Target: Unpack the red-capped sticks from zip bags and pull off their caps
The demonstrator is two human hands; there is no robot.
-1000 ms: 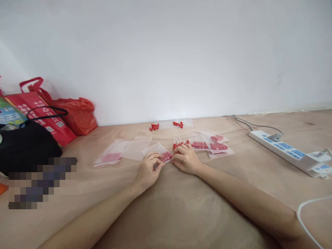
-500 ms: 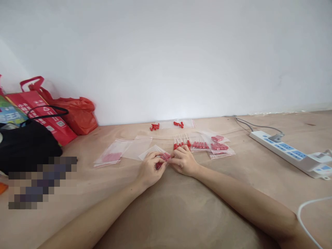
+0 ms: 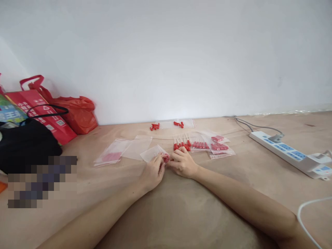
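Note:
Both my hands meet at the middle of a tan table. My left hand (image 3: pixel 153 173) pinches the near end of a small clear zip bag (image 3: pixel 153 153) with red pieces showing at its mouth. My right hand (image 3: pixel 183 162) is curled, fingertips pressed to the same bag mouth from the right. Just beyond my right hand lie filled clear bags of red pieces (image 3: pixel 201 145). Loose red pieces (image 3: pixel 154 127) sit near the wall.
Empty clear bags (image 3: pixel 124 150) lie to the left of my hands. Red bags (image 3: pixel 75 114) and a black bag (image 3: pixel 26 145) stand at the far left. A white power strip (image 3: pixel 287 152) and a white cable (image 3: pixel 308 211) lie on the right.
The bag in my hands has been drawn slightly nearer and bunched up; the fingers of both hands have closed in on its mouth. The arms have scarcely shifted.

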